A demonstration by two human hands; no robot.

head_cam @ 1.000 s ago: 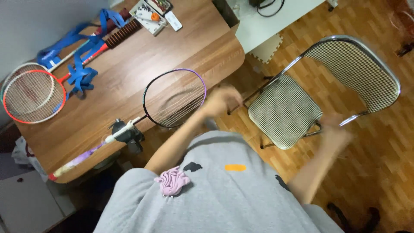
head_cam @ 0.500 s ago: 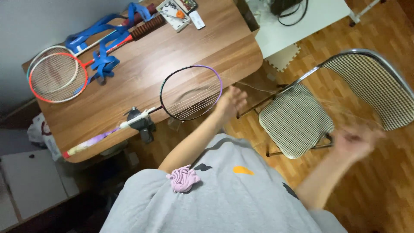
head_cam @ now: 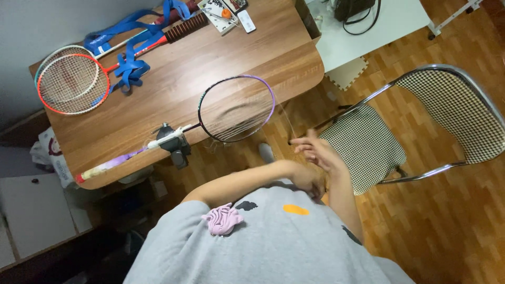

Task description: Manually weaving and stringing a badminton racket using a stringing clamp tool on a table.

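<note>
1. The right hand (head_cam: 321, 153) hovers in front of the chest with fingers spread, its grip loose around a thin racket string (head_cam: 287, 120).
2. That string runs up to the purple-rimmed badminton racket (head_cam: 236, 108), whose head overhangs the tabletop (head_cam: 158, 105) edge.
3. The left hand (head_cam: 306, 179) sits just beneath the right one; I cannot tell whether its grip is clenched or released.
4. A dark clamp (head_cam: 172, 144) holds the racket's shaft at the tabletop edge.
5. Two more rackets (head_cam: 71, 84) with blue straps (head_cam: 129, 71) lie at the far corner.
6. A flat white packet (head_cam: 221, 13) sits at the far edge.
7. A checked chair (head_cam: 368, 147) stands just beside the hands.
</note>
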